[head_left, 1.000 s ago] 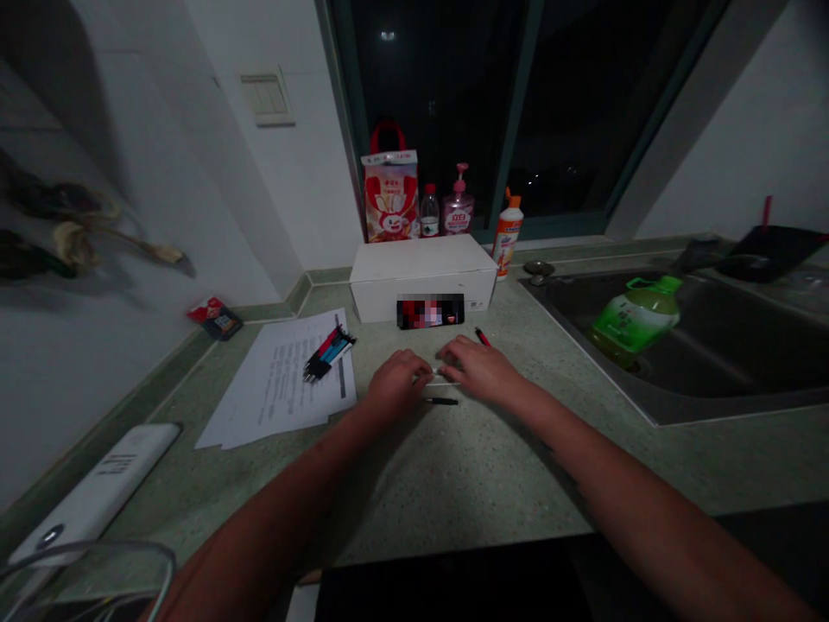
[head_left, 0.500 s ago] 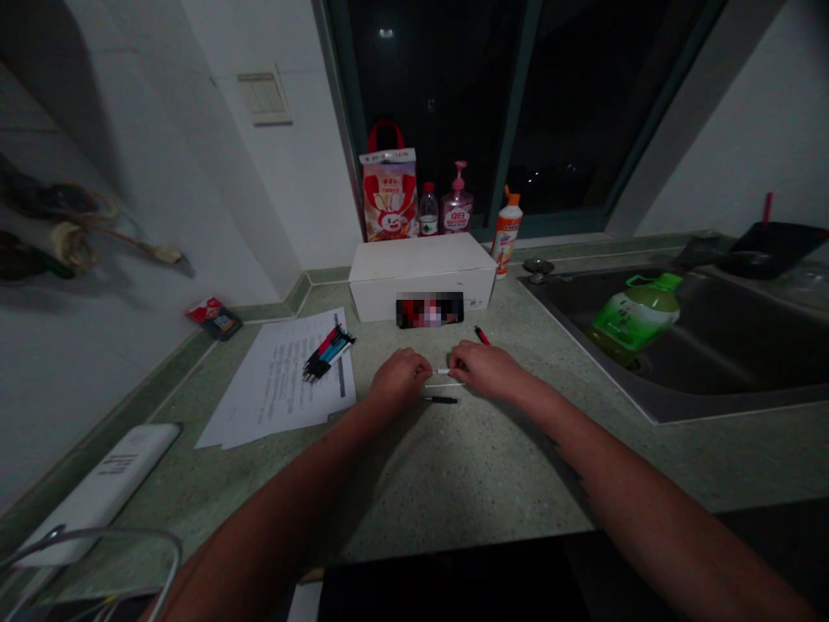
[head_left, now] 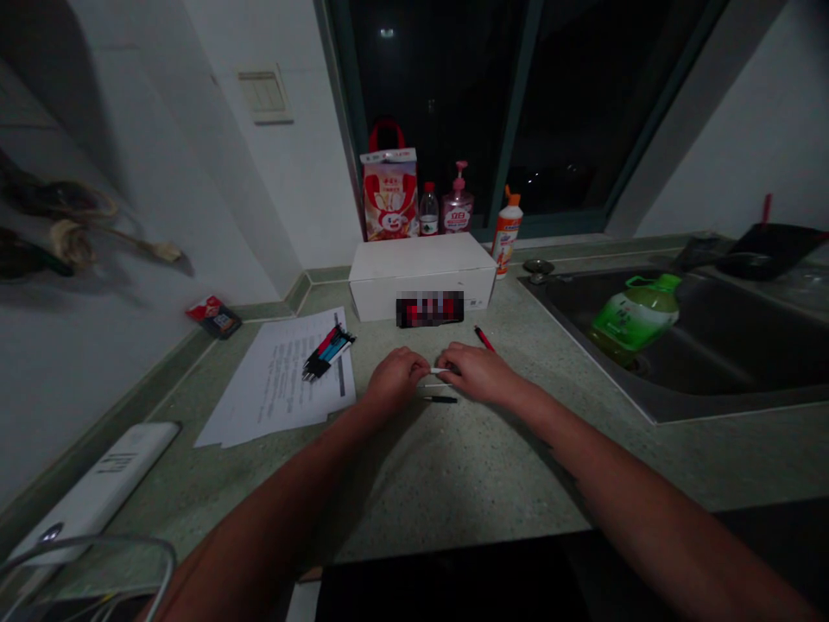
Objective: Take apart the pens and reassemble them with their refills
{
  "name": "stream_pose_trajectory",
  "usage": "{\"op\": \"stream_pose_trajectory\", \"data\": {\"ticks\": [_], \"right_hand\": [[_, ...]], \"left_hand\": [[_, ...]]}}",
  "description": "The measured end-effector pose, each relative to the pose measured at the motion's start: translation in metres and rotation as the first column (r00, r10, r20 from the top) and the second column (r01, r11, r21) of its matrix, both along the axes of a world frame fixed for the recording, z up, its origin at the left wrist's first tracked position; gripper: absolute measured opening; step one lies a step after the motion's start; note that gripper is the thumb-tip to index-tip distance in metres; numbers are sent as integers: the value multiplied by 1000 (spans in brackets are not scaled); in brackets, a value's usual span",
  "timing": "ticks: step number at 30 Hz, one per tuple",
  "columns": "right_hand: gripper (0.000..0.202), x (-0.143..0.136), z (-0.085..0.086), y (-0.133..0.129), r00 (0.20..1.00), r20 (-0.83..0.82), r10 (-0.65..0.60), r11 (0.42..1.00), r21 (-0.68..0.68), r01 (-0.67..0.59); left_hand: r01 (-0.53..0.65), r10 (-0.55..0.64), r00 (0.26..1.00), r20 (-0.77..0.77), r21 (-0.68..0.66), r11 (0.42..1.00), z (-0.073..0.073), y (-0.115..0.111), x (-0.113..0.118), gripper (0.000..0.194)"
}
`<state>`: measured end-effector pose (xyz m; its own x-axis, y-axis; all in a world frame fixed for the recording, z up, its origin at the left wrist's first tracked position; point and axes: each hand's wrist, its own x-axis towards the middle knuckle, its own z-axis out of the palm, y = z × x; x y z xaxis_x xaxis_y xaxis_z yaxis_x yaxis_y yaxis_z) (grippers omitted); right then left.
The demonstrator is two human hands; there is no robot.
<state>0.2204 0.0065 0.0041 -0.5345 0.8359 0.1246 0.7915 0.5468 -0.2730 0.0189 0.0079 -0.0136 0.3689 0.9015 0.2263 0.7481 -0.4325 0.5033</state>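
Above the counter, my left hand (head_left: 398,376) is closed in a pinch at the left end of a short white pen part (head_left: 439,371). My right hand (head_left: 477,371) pinches the same slim piece from the other side, its fingers covering much of it. Just below the hands lies a thin white rod (head_left: 438,385), perhaps a pen refill, partly hidden by my right hand. A black pen piece (head_left: 441,399) rests nearer to me. Beyond my right hand is a red and black pen piece (head_left: 484,338).
Printed sheets (head_left: 272,380) lie at left with a bundle of pens (head_left: 329,352) on them. A white box (head_left: 420,263) stands behind the hands, a dark packet with a blurred-out patch (head_left: 429,309) before it. The sink (head_left: 731,371) at right holds a green-labelled jug (head_left: 638,313).
My right hand has shifted a little left, so the gap between the two hands is narrower. The white piece moved slightly left with it. Things on the counter stay put.
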Motion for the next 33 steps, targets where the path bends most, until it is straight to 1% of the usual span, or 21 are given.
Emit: {"op": "stream_pose_trajectory", "data": {"ticks": [4, 8, 10, 12, 15, 17, 18, 20, 22, 24, 28, 30, 33], "right_hand": [[16, -1, 1, 0, 999, -47, 11, 1000, 0, -11], [15, -2, 4, -2, 993, -116, 24, 1000, 16, -22], [14, -2, 6, -2, 991, -137, 1, 1000, 20, 1], [14, -1, 7, -2, 989, -141, -37, 999, 33, 42], [15, 2, 7, 0, 987, -132, -92, 993, 59, 101], [17, 4, 7, 2, 986, -123, -111, 989, 81, 122], [19, 5, 7, 2, 987, -115, -112, 988, 90, 122], [21, 7, 8, 3, 990, -93, -104, 988, 101, 113], [23, 8, 8, 3, 993, -66, -97, 990, 100, 104], [24, 8, 8, 3, 994, -43, -105, 989, 99, 109], [26, 9, 8, 4, 990, -10, -137, 985, 108, 138], [27, 9, 8, 5, 991, 7, -137, 984, 115, 135], [27, 8, 9, 5, 992, 30, -121, 986, 121, 116]], "left_hand": [[1, 4, 992, 125, -40, 999, 2, 0, -2, 12], [-67, 97, 957, 273, -119, 991, 5, -1, -2, 12], [-79, 119, 944, 307, -138, 987, 6, -2, -3, 14], [-55, 86, 962, 260, -123, 991, 6, -3, -4, 13], [68, -65, 996, 59, -65, 996, 7, -7, -8, 9], [149, -151, 986, -66, -43, 988, 7, -9, -8, 8], [171, -175, 979, -110, -39, 984, 7, -10, -8, 6], [182, -185, 969, -166, -34, 983, 7, -10, -7, 8], [171, -172, 963, -207, -21, 985, 7, -9, -6, 13], [127, -121, 966, -228, 13, 992, 8, -6, -7, 15], [-57, 76, 976, -205, 96, 994, 14, -1, -15, 15], [-120, 143, 969, -201, 123, 985, 17, 1, -20, 14], [-133, 163, 962, -217, 145, 980, 18, 1, -22, 14]]}}
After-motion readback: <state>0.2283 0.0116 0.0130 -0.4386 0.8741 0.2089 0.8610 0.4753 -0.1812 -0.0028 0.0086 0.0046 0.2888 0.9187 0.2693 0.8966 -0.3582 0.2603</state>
